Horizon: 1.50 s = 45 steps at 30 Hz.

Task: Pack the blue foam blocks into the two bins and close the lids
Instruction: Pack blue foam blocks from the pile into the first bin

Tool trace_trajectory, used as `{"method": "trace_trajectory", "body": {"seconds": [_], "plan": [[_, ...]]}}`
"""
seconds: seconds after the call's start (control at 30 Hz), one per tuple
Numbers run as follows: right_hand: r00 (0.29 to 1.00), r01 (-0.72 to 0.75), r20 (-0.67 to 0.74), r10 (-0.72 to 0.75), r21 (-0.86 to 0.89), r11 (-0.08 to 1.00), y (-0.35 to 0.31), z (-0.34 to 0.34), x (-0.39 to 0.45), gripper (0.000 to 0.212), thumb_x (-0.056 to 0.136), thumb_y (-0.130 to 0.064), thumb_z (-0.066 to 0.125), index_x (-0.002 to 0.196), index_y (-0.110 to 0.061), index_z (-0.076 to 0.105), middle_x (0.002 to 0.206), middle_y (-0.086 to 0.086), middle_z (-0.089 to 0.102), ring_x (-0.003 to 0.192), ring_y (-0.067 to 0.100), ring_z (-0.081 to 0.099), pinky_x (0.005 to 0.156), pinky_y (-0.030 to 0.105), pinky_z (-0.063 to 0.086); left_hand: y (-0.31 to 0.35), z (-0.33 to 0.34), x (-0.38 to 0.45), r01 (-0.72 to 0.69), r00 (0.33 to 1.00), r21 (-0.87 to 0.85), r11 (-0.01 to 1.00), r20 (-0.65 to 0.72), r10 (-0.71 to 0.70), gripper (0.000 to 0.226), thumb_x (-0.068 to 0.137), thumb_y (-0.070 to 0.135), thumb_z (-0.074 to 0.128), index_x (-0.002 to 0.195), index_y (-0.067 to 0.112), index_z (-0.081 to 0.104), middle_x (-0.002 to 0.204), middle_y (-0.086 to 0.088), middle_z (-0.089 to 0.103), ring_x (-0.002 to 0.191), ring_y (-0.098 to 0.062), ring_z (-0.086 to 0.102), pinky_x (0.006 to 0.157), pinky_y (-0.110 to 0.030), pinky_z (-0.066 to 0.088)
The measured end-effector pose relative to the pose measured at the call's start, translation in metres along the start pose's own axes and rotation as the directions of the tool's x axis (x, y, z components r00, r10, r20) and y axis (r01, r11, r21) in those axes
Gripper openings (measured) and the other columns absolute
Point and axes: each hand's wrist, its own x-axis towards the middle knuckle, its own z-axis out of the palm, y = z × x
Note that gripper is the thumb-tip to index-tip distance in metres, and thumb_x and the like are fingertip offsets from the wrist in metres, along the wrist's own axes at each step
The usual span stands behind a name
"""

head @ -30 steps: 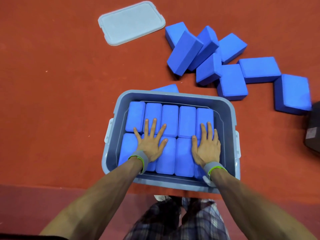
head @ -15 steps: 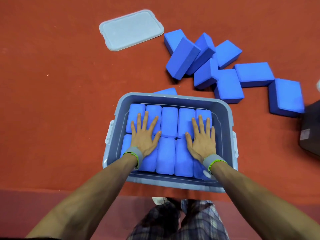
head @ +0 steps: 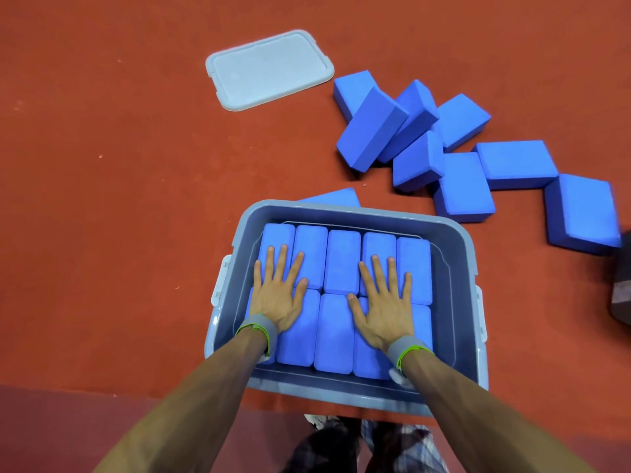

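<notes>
Inside the grey plastic bin [head: 457,268], my left hand [head: 278,295] and right hand [head: 384,308] lie flat-fingered on the blue foam blocks [head: 343,261]; I should press evenly.

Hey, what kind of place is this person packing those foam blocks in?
Probably an indoor gym or sports hall, though it's hard to be sure. The wide red floor looks like sports flooring, the blue foam blocks resemble yoga blocks, and the work happens right on the ground beside a grey bin.
</notes>
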Motion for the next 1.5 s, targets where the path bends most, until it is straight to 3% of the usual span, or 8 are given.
{"method": "trace_trajectory", "body": {"seconds": [0.23,0.4,0.53,0.8,0.9,1.2,1.37,1.5], "plan": [[1.000,0.004,0.015,-0.004,0.025,1.000,0.001,-0.001,-0.001,0.076,0.100,-0.061,0.026,0.163,-0.022,0.006,0.170,-0.004,-0.005,0.155,0.029,-0.015,0.123,0.062,0.001,0.002,-0.004,0.000,0.011,1.000,-0.011,1.000,0.017,-0.011,0.064,0.103,0.058,0.010,0.159,0.033,-0.008,0.166,0.001,-0.018,0.151,-0.026,-0.025,0.123,-0.056,-0.005],[0.999,0.043,0.000,-0.043,0.025,0.999,-0.002,-0.006,-0.001,0.076,0.100,-0.061,0.025,0.163,-0.023,0.005,0.170,-0.004,-0.006,0.155,0.026,-0.015,0.122,0.062,-0.001,0.002,-0.017,-0.003,-0.055,0.998,-0.076,0.996,-0.016,0.053,0.067,0.101,0.060,0.017,0.160,0.031,0.003,0.167,0.001,-0.013,0.152,-0.022,-0.022,0.124,-0.050,-0.005],[0.988,0.151,-0.057,-0.146,0.097,0.984,-0.022,-0.016,0.007,0.074,0.101,-0.057,0.034,0.163,-0.025,0.009,0.170,-0.005,-0.002,0.156,0.027,-0.011,0.123,0.061,-0.001,-0.001,-0.019,0.009,-0.038,0.999,-0.104,0.994,-0.031,0.035,0.063,0.102,0.055,0.012,0.160,0.032,0.006,0.167,0.006,-0.010,0.152,-0.018,-0.021,0.125,-0.049,-0.003],[0.946,0.325,-0.024,-0.324,0.070,0.943,-0.077,0.004,0.019,0.066,0.104,-0.050,0.030,0.162,-0.020,0.016,0.170,-0.001,0.004,0.157,0.027,-0.006,0.122,0.060,0.008,-0.013,-0.008,0.021,-0.076,0.997,-0.017,0.997,-0.021,0.076,0.057,0.105,0.043,0.002,0.160,0.028,0.001,0.168,0.003,-0.010,0.152,-0.019,-0.019,0.124,-0.052,0.001],[0.959,0.284,0.007,-0.285,0.069,0.956,-0.087,0.020,0.024,0.063,0.106,-0.044,0.026,0.161,-0.014,0.019,0.170,0.003,0.006,0.157,0.027,-0.002,0.121,0.058,0.014,-0.015,-0.008,0.023,-0.071,0.997,-0.064,0.995,-0.033,0.069,0.058,0.105,0.039,0.005,0.161,0.024,0.002,0.168,0.005,-0.008,0.153,-0.016,-0.017,0.124,-0.052,0.003],[0.963,0.268,-0.025,-0.267,0.052,0.962,-0.085,0.024,0.033,0.064,0.105,-0.041,0.030,0.160,-0.011,0.022,0.170,0.004,0.008,0.157,0.026,-0.002,0.124,0.056,0.010,-0.014,-0.001,0.035,-0.080,0.993,-0.054,0.995,-0.093,0.075,0.059,0.107,0.041,0.023,0.161,0.022,0.010,0.168,0.002,-0.003,0.154,-0.020,-0.011,0.124,-0.051,0.002],[0.957,0.289,-0.009,-0.289,0.101,0.952,-0.088,0.020,0.024,0.063,0.105,-0.041,0.032,0.160,-0.010,0.023,0.169,0.004,0.008,0.157,0.025,-0.001,0.122,0.055,0.010,-0.015,0.001,0.026,-0.082,0.994,0.003,0.997,-0.074,0.082,0.056,0.106,0.043,0.014,0.160,0.029,0.007,0.168,0.001,-0.004,0.154,-0.022,-0.012,0.123,-0.053,0.001],[0.969,0.248,-0.039,-0.246,0.105,0.963,-0.072,0.005,0.018,0.065,0.105,-0.043,0.032,0.160,-0.011,0.021,0.169,0.002,0.009,0.157,0.023,0.001,0.122,0.058,0.012,-0.002,-0.008,0.022,-0.033,0.998,0.002,0.999,-0.060,0.033,0.058,0.105,0.040,0.009,0.160,0.025,0.014,0.168,-0.001,-0.001,0.154,-0.024,-0.010,0.123,-0.052,0.002]]}}
